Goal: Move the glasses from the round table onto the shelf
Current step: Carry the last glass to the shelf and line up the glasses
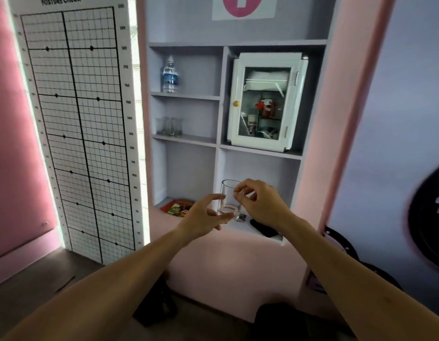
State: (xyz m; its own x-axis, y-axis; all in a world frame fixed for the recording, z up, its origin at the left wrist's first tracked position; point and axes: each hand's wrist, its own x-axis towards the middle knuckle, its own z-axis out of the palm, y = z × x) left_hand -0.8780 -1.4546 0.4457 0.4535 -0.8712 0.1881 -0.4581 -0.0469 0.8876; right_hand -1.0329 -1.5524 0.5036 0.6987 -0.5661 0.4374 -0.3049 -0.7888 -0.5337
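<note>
Pale lilac shelving [186,95] set into a pink wall fills the space ahead of you, and your two bare arms reach toward its lowest right compartment.

Your right hand [261,201] pinches a clear drinking glass [228,200] near its rim with fingertips curled in, the glass upright and slightly tilted. Your left hand [204,215] is loosely open just beside the glass's thick base, thumb and fingers spread; whether it touches the glass you cannot tell. The glass sits in front of the lower right compartment, level with its front edge, above a dark flat object [264,228] and some small items lying on that ledge.

To the left of your left hand, the lower left compartment holds a red and green packet [177,207] at its front lip; the rest of that bay is open. One level up on the left, a cluster of clear glasses [169,126] stands on the narrow shelf, crowded toward its left wall, with bare board to their right as far as the divider. Above them a water bottle [169,75] stands near the left wall of its bay.

On the right, a white first-aid cabinet [266,100] with a glass door fills its compartment almost edge to edge. A tall posture check chart [75,124] stands on the left, just beside the shelving's side.
</note>
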